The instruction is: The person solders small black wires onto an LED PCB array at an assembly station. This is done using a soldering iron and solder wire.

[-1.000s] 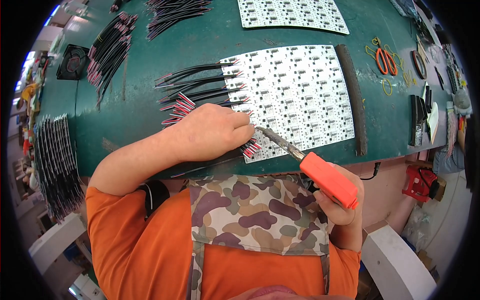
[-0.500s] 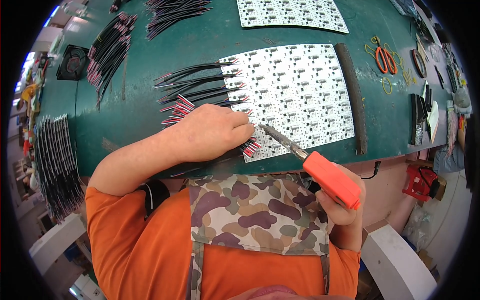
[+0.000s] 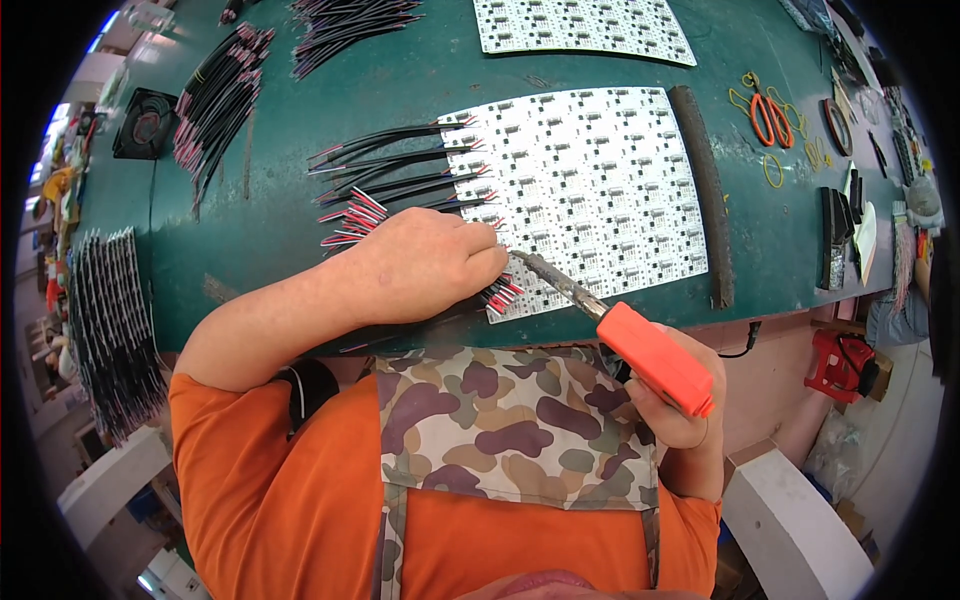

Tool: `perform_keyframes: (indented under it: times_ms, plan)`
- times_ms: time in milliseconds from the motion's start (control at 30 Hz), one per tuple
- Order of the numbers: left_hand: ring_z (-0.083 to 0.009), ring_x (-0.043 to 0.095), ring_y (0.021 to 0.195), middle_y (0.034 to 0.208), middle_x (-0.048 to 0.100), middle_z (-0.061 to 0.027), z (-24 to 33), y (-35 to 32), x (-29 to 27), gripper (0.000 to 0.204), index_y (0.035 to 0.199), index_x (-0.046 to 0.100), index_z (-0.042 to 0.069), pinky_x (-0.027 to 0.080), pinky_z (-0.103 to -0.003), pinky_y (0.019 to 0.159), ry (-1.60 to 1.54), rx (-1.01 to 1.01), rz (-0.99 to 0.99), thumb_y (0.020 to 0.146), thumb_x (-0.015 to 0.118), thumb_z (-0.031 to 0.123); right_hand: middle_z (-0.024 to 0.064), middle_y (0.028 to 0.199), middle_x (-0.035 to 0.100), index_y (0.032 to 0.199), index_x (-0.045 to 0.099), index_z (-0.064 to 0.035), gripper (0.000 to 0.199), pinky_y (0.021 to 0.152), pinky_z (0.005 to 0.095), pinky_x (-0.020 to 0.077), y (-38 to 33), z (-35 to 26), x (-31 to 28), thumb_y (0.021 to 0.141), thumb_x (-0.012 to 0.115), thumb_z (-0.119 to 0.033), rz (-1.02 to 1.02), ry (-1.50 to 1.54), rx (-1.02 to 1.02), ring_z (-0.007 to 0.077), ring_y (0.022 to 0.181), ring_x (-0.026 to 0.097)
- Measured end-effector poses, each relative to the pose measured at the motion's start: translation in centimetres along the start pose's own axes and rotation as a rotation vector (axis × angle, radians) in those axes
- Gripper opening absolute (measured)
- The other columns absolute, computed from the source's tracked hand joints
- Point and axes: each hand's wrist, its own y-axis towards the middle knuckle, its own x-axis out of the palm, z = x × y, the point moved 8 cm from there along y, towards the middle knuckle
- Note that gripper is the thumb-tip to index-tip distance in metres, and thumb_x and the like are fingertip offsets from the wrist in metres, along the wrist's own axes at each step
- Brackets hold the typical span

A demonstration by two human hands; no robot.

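Observation:
My left hand [image 3: 432, 262] is closed on a bundle of black cables [image 3: 502, 293] with red and white wire ends, at the left edge of a white circuit board panel [image 3: 600, 180]. In my right hand [image 3: 682, 400] is a soldering iron [image 3: 655, 358] with a red-orange handle. Its dark tip lies at the panel's left edge, right beside my left fingertips. Whether it touches a wire there I cannot tell. Several black cables [image 3: 395, 158] lie in a row with their ends on the panel's upper left edge.
A dark bar [image 3: 705, 200] lies along the panel's right side. Another white panel [image 3: 585, 25] is at the back. Cable bundles [image 3: 222, 105] and a black fan [image 3: 146, 124] stand at left, with more cables [image 3: 118, 330] over the table's edge. Orange-handled scissors [image 3: 771, 120] lie at right.
The soldering iron has shifted slightly left with my right hand, its tip now closer to my left fingertips. My left hand and the panel have stayed in place.

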Motion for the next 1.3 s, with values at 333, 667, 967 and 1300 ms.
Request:
perform_keyframes:
  times_ms: [333,667,967,1300]
  plan:
    - [-0.0282,0.063,0.073,0.079,0.058,-0.0098,-0.1,0.0,-0.2,0.017,0.095,0.058,0.002,0.052,-0.039,0.060,-0.030,-0.014,0.019,0.081,0.056,0.012,0.0116,0.090,0.069,0.119,0.057,0.0090,0.051,0.068,0.0299,0.0508,-0.7,0.4,-0.4,0.071,0.069,-0.003,-0.027,0.018,0.014,0.0188,0.072,0.064]
    - [-0.0295,0.062,0.077,0.083,0.057,-0.0106,-0.1,0.0,-0.4,0.012,0.087,0.056,0.003,0.052,-0.041,0.066,-0.081,0.020,0.038,0.081,0.055,0.013,0.0138,0.089,0.072,0.110,0.063,0.0069,0.038,0.069,0.0307,0.0546,-0.3,0.0,-0.2,0.075,0.072,-0.001,0.026,0.051,0.025,0.0238,0.076,0.071]
    - [-0.0271,0.062,0.076,0.084,0.059,-0.0086,0.1,0.0,-0.1,0.025,0.103,0.061,0.002,0.052,-0.038,0.064,-0.030,0.043,0.016,0.081,0.058,0.012,0.0142,0.090,0.072,0.116,0.060,0.0065,0.042,0.069,0.0309,0.0556,-0.4,-0.3,0.0,0.075,0.071,0.000,-0.013,-0.041,-0.034,0.0230,0.076,0.072]
    - [-0.0277,0.062,0.074,0.084,0.058,-0.0094,0.3,0.1,-0.3,0.011,0.085,0.058,0.003,0.052,-0.039,0.065,-0.035,0.036,0.024,0.079,0.056,0.012,0.0156,0.094,0.070,0.109,0.065,0.0025,0.037,0.065,0.0313,0.0537,-1.2,0.1,-0.5,0.073,0.067,0.001,0.028,-0.050,-0.030,0.0222,0.074,0.068]
